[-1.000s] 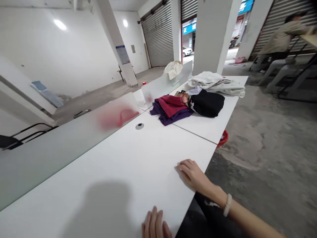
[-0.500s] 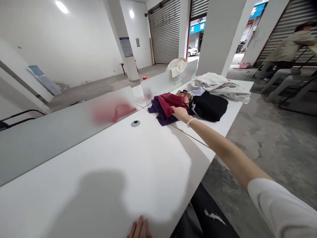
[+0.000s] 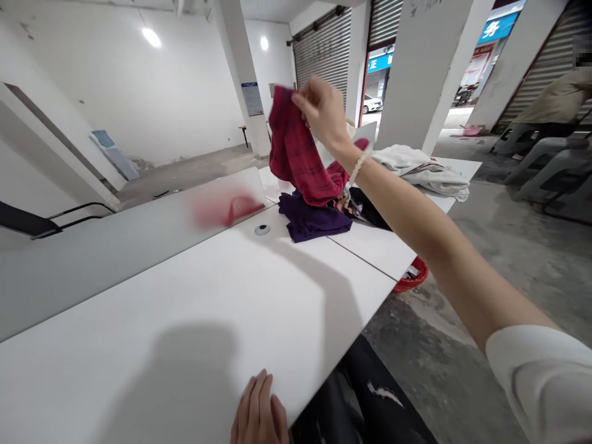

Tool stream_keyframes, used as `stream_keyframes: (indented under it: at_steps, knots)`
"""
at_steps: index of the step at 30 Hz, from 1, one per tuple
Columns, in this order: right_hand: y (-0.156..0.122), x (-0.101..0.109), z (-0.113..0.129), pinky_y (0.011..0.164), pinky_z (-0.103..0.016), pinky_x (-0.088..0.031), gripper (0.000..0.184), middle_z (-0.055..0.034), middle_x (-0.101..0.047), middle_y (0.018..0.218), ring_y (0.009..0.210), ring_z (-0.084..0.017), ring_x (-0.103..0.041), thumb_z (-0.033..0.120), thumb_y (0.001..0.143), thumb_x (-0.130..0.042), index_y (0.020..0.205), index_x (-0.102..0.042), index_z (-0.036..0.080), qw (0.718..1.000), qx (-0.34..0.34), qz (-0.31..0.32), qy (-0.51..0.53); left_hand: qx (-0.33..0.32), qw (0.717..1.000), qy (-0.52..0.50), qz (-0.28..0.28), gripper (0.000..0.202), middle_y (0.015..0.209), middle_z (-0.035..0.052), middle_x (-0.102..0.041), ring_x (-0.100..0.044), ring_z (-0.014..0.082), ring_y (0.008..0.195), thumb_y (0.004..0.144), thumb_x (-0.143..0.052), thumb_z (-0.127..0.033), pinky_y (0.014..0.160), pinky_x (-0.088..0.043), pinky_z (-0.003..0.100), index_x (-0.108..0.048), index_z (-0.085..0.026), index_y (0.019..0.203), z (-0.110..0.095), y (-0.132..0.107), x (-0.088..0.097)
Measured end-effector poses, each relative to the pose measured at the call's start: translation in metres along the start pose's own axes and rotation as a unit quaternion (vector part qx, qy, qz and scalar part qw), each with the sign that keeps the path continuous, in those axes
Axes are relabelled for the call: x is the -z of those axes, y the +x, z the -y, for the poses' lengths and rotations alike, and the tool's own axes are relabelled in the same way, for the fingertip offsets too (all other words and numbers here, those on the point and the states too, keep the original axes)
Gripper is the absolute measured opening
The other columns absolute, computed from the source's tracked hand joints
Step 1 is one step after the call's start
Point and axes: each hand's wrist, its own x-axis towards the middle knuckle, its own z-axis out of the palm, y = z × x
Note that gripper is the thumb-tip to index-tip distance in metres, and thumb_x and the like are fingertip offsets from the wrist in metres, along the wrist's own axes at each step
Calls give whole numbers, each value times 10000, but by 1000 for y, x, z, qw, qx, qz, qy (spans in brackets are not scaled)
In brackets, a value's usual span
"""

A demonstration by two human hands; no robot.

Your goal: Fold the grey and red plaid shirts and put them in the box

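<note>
My right hand (image 3: 321,111) is raised above the far end of the white table (image 3: 194,308), pinching the top edge of a red checked cloth (image 3: 296,154) that hangs down from it. Under the cloth lies a folded purple garment (image 3: 312,221), with a black garment (image 3: 365,206) partly hidden behind my forearm. My left hand (image 3: 259,416) lies flat on the table's near edge, fingers stretched out together, holding nothing.
A frosted divider panel (image 3: 115,246) runs along the table's left side. A white garment (image 3: 423,172) lies at the far end. A red basket (image 3: 411,277) sits on the floor under the table edge. A person (image 3: 555,102) sits at the far right beside grey chairs.
My right hand went from the table's near edge out to the clothes pile, took hold of the red checked cloth and lifted it high. The left hand stayed at the edge.
</note>
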Motion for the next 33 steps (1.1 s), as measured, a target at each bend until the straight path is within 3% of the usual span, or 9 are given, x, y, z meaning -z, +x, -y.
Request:
stream_keyframes:
  at_steps: [4, 7, 9, 13, 16, 19, 25, 29, 33]
  knots:
    - [-12, 34, 77, 606, -234, -497, 153, 65, -545, 660, 628, -116, -565, 258, 965, -478, 815, -449, 249, 966, 75, 14, 249, -10, 998, 13, 53, 288, 1109, 93, -684, -607, 242, 1057, 880, -471, -190, 907, -445, 380, -595, -139, 1135, -2, 5, 10]
    - [-48, 46, 109, 560, -228, -476, 143, 65, -541, 639, 606, -111, -573, 276, 971, -463, 844, -459, 212, 916, 106, 152, 355, -8, 998, -1, 61, 290, 1131, 105, -671, -578, 247, 1099, 887, -467, -167, 954, -422, 392, -581, -115, 1149, -6, 7, 15]
    - [-78, 45, 109, 657, -261, -504, 187, 24, -624, 766, 710, -123, -612, 343, 979, -437, 951, -520, 178, 885, 144, 283, 340, -7, 998, -8, 66, 295, 1140, 108, -664, -563, 249, 1116, 890, -475, -169, 961, -417, 390, -570, -108, 1162, -6, 6, 17]
    - [-143, 18, 60, 888, -366, -460, 234, -87, -665, 1058, 965, -189, -615, 293, 942, -486, 1076, -610, 145, 847, 218, 473, 112, -28, 995, -3, 97, 217, 968, 122, -682, -582, 281, 1023, 897, -468, -203, 893, -445, 418, -622, -101, 1010, -5, 3, 19]
    - [-189, -16, 7, 1011, -437, -365, 268, -94, -619, 1207, 1154, -240, -545, 267, 938, -476, 1158, -615, 200, 813, 133, 562, -73, -25, 991, 12, 128, 221, 689, 75, -613, -588, 266, 783, 894, -462, -210, 767, -466, 424, -609, -152, 740, -6, 0, 22]
    - [-226, -48, -38, 1075, -534, -255, 378, -94, -438, 1430, 1311, -293, -390, 326, 961, -428, 1321, -506, 245, 811, 19, 566, -147, -1, 992, 18, 127, 222, 656, 61, -581, -573, 254, 748, 883, -480, -220, 738, -464, 410, -585, -164, 695, -9, 0, 23]
    - [-264, -85, -99, 1020, -649, -274, 537, -121, -133, 1559, 1387, -392, -197, 406, 987, -260, 1487, -238, 212, 812, -111, 537, -201, 38, 990, 25, 133, 138, 687, 54, -599, -580, 246, 781, 824, -521, -183, 761, -466, 399, -582, -172, 700, -14, 3, 23]
    - [-262, -98, -126, 1028, -668, -242, 566, -93, -112, 1565, 1399, -383, -160, 459, 977, -261, 1492, -220, 230, 804, -143, 541, -199, 66, 987, 21, 147, 84, 719, 50, -623, -582, 247, 791, 781, -549, -173, 778, -471, 415, -608, -166, 721, -17, 4, 22]
    - [-248, -106, -131, 990, -690, -275, 556, -155, -205, 1535, 1373, -418, -215, 416, 964, -300, 1468, -303, 183, 810, -141, 536, -190, 83, 987, 18, 139, 95, 767, 55, -647, -586, 249, 830, 786, -551, -198, 798, -473, 420, -637, -159, 797, -19, 3, 22]
